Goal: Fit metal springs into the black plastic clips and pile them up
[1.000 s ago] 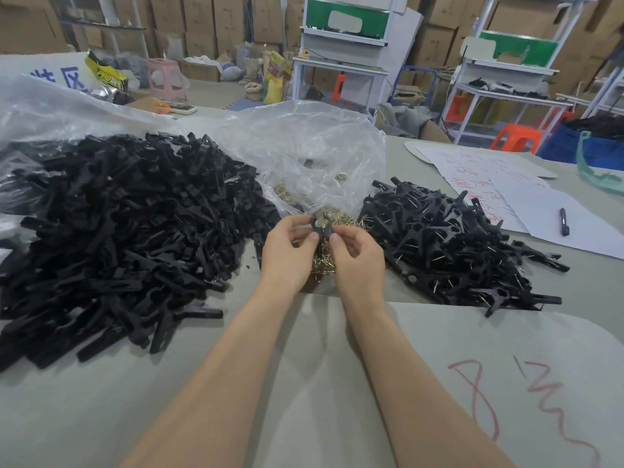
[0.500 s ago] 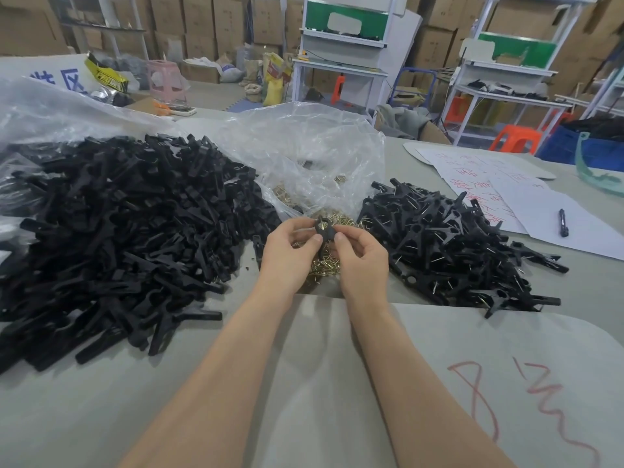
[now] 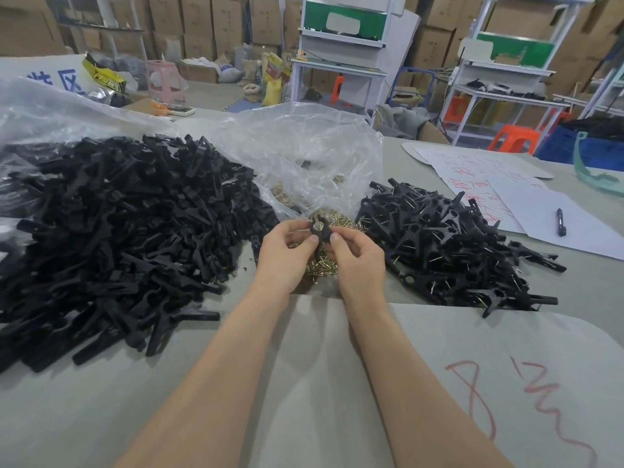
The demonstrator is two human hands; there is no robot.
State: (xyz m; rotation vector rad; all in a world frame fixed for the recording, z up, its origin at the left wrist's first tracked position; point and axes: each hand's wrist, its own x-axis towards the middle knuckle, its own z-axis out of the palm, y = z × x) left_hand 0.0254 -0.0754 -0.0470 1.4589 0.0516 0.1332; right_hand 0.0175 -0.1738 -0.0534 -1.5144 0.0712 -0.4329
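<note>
- Clips of black plastic, unfitted as far as I can tell, lie in a big heap point(image 3: 111, 238) on the left of the grey table point(image 3: 304, 383). Judging by its bulk, most of the job is left.
- Springs of brass-coloured metal point(image 3: 322, 266) spill from a clear plastic bag point(image 3: 304, 157) in the middle.
- Above them, the left hand point(image 3: 287, 253) and right hand point(image 3: 359, 260) both pinch one black clip point(image 3: 319, 230) with curled fingers point(image 3: 337, 238). A spring seems seated in it, so this fitting looks nearly done.
- On the right, a smaller pile point(image 3: 449, 244) of clips with metal ends showing appears to hold the finished ones.
</note>
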